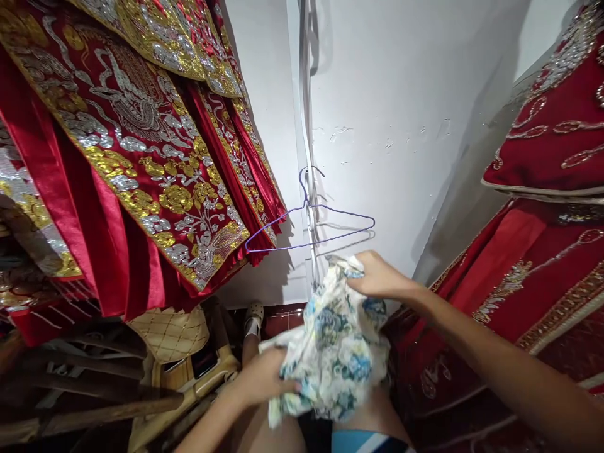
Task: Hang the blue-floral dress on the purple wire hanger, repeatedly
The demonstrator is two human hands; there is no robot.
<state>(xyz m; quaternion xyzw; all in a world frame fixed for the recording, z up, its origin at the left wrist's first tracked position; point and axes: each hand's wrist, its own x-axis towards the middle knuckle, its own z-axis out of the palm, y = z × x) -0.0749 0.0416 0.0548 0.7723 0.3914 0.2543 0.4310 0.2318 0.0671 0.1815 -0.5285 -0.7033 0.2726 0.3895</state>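
A crumpled white cloth garment (337,343) with blue and green flower print hangs between my two hands, over my lap. My right hand (375,275) pinches its upper corner. Lower down on the other side, my left hand (268,376) is closed on the garment's edge; some of its fingers are blurred or hidden by the fabric. The exact kind of garment cannot be made out. Just beyond and above the cloth, a bare purple wire hanger (309,244) hangs by its hook near a white vertical rail (304,94), apart from both hands.
Red embroidered costumes with gold and silver sequins (174,195) hang at left. More red beaded garments (547,151) hang at right. A wooden chair (189,402) stands at lower left, a phone-like dark object on it. A white wall (391,100) with chipped paint is ahead.
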